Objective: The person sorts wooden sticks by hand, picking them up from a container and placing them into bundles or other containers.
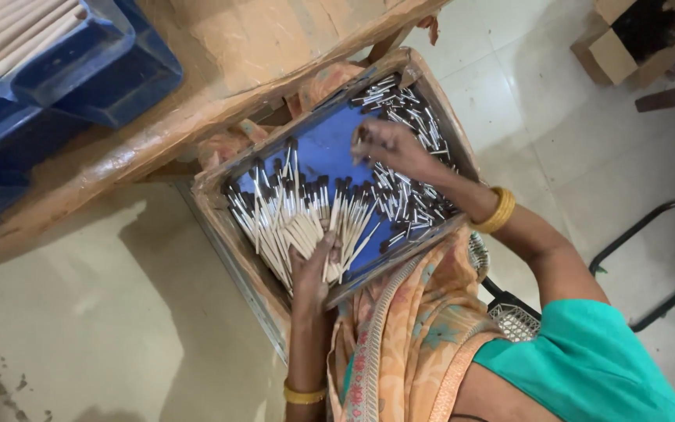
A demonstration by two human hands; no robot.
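Note:
A wooden tray with a blue floor (323, 144) rests on my lap and holds many thin cream sticks with dark tips. My left hand (312, 272) is at the tray's near edge, closed on a fanned bunch of sticks (291, 223). My right hand (388, 147) reaches over the far part of the tray, its fingers curled down onto the loose scattered sticks (412, 191). Whether it grips any of them is hidden by the fingers. Both wrists wear gold bangles.
A worn wooden table (220, 70) stands just beyond the tray, with blue crates (80, 70) of long pale rods on it. A cardboard box (626, 43) sits on the tiled floor at the far right. A black metal chair frame (658, 234) is to my right.

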